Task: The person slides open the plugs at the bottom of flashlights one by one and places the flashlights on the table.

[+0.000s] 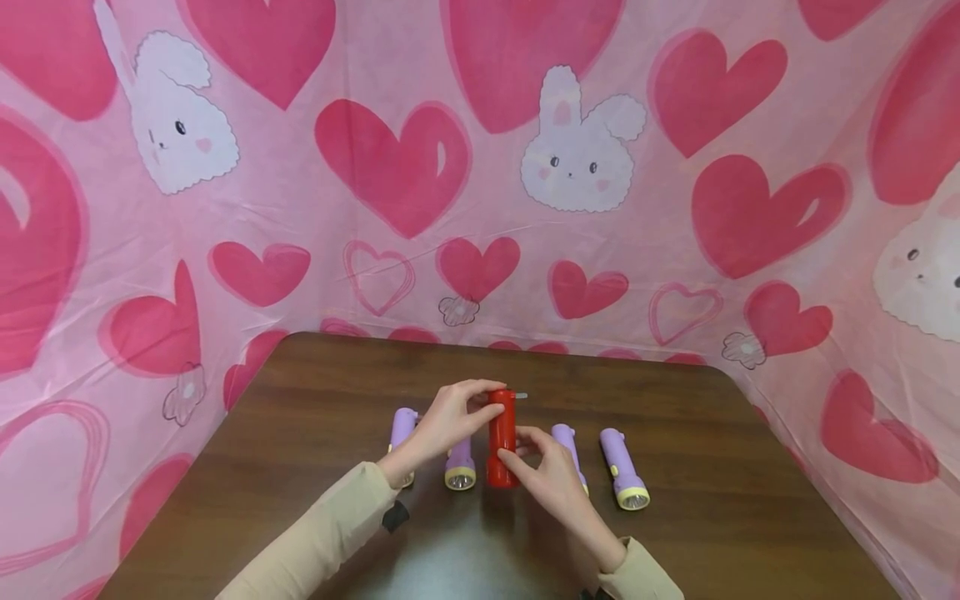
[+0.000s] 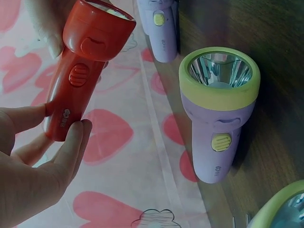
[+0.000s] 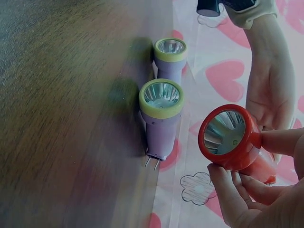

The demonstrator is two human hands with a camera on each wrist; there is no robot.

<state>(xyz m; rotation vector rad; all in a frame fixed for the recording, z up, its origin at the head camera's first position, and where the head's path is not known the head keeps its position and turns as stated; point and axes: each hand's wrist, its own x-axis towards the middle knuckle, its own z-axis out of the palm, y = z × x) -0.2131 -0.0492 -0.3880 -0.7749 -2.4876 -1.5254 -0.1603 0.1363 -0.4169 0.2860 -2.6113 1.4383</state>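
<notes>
A red flashlight (image 1: 502, 437) is held above the table between both hands, its wide head toward the wearer in the head view. My left hand (image 1: 448, 418) pinches the narrow tail end between thumb and fingers. Lower down, my right hand (image 1: 551, 473) holds the head end, with the thumb on its front side. Metal prongs (image 1: 521, 396) stick out sideways from the tail. The left wrist view shows the red slide switch (image 2: 79, 75) on the body. In the right wrist view the silver reflector (image 3: 227, 133) faces the camera.
Purple flashlights with yellow rims lie on the brown wooden table (image 1: 697, 425). Two, including one (image 1: 460, 458), are left of the red one; two more, including one (image 1: 621, 462), lie right. One purple flashlight (image 3: 161, 133) has its prongs out. A pink heart-patterned cloth (image 1: 480, 200) surrounds the table.
</notes>
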